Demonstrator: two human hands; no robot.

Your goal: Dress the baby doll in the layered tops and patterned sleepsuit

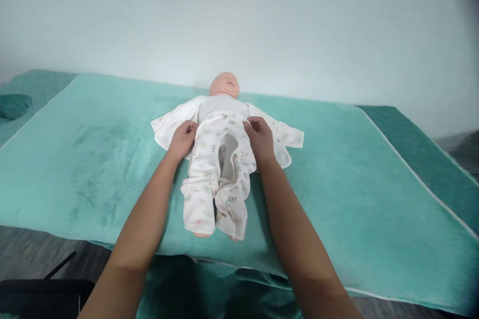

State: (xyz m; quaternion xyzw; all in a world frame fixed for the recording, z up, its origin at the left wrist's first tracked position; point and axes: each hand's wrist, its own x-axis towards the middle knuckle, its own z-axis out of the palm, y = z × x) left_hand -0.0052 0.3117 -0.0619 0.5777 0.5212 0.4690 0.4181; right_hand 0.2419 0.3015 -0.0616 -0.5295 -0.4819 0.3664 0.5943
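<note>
By the right fingers [256, 123] the trousers [204, 152] are pinched at the waist; whether they are gripped by the left fingers [190, 127] cannot be told. Softness and lightness are expected — best held at both hips. They are worn by the doll [224, 84], laid head to the bed's [329, 184] far edge.

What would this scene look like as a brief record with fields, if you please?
doll: bald pink baby doll, on its back, head toward the pale wall
trousers: white printed fabric trousers, over both legs, open at the crotch
jacket: white printed fabric jacket, spread to both sides
left hand: fingers curled beside the trousers' waist
right hand: fingers at the opposite side
grip: unclear for both
surface: turquoise plush cover
</note>
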